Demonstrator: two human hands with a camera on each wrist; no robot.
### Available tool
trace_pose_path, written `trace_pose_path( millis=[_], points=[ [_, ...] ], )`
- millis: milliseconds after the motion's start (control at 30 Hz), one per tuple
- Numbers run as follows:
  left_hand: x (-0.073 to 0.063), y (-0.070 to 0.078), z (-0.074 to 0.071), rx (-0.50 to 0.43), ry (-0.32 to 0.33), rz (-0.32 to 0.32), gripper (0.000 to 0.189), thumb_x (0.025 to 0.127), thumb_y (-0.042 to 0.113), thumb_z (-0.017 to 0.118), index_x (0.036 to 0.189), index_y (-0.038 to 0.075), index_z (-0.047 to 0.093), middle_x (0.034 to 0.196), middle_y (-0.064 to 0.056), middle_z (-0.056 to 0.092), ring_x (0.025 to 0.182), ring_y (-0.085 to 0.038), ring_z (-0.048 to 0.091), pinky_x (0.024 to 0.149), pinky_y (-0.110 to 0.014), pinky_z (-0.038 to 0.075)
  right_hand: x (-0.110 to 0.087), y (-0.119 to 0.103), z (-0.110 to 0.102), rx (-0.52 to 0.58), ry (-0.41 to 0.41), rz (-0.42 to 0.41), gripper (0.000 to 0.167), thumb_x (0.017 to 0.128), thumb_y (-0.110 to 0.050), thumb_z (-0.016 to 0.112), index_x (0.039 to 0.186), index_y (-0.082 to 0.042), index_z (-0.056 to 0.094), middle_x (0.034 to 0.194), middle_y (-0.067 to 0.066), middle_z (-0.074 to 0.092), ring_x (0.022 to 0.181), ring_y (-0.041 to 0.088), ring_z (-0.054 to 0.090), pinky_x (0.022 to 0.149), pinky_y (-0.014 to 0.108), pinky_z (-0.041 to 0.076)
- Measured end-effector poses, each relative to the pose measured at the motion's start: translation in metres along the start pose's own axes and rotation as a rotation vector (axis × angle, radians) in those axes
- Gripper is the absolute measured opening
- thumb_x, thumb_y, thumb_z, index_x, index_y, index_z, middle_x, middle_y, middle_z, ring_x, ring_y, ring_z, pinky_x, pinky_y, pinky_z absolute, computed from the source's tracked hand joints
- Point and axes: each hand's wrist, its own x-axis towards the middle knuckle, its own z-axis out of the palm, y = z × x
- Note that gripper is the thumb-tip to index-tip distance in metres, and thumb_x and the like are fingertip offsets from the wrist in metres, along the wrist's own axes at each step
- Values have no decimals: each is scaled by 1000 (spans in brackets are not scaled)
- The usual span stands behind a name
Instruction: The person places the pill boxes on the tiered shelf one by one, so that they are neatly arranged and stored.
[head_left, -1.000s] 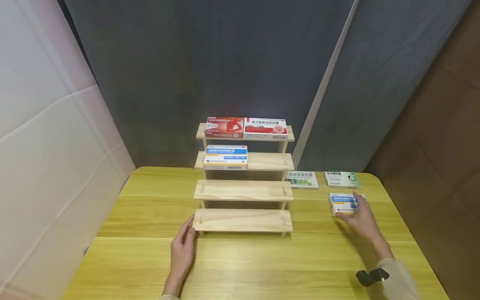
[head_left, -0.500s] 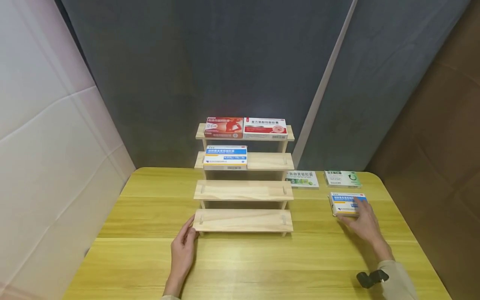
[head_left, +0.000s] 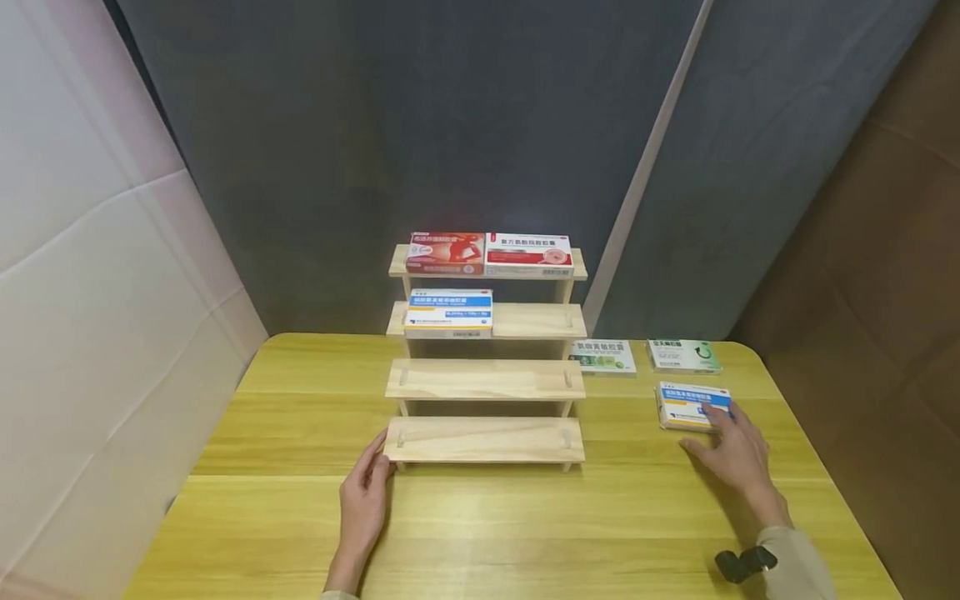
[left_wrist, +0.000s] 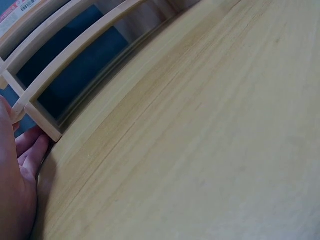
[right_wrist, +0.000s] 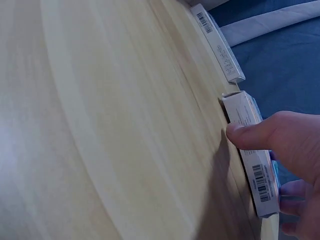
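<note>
A wooden stepped display rack (head_left: 484, 439) stands on the table. My left hand (head_left: 362, 500) holds the left end of its lowest step; in the left wrist view the fingers (left_wrist: 35, 152) lie by the rack's leg. A blue-and-white medicine box (head_left: 682, 408) lies flat on the table at the right. My right hand (head_left: 738, 450) is at this box, fingertips over its right part and thumb just in front of its near edge. Seen from the right wrist, the thumb (right_wrist: 250, 136) overlaps the box's barcoded side.
On the rack's top step sit a red box (head_left: 446, 252) and a white-and-red box (head_left: 528, 254). Another blue-and-white box (head_left: 449, 313) is on the step below. Behind at the right lie two green-and-white boxes (head_left: 603, 357), one partly hidden by the rack. A grey curtain (head_left: 480, 125) hangs behind.
My right thumb has come away from the near edge of the blue-and-white box, and the hand has shifted slightly right and nearer. The left hand and the rack stay put.
</note>
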Motion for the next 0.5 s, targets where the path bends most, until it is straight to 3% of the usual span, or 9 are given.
trace_pose_path(
  millis=[300, 500],
  points=[
    [2, -4, 1, 2, 5, -17, 37, 105, 7, 52, 140, 11, 62, 102, -16, 74, 85, -3, 66, 77, -8, 50, -6, 5, 5, -10, 124, -65, 61, 76, -16, 86, 125, 9, 59, 142, 45, 42, 129, 58, 39, 95, 61, 31],
    [2, -4, 1, 10, 10, -20, 37, 105, 7, 52, 141, 12, 61, 100, -16, 74, 84, -1, 64, 77, -8, 50, -4, 9, 9, 10, 158, -115, 50, 73, -10, 87, 112, 7, 59, 137, 46, 44, 128, 57, 40, 90, 60, 28]
  ],
)
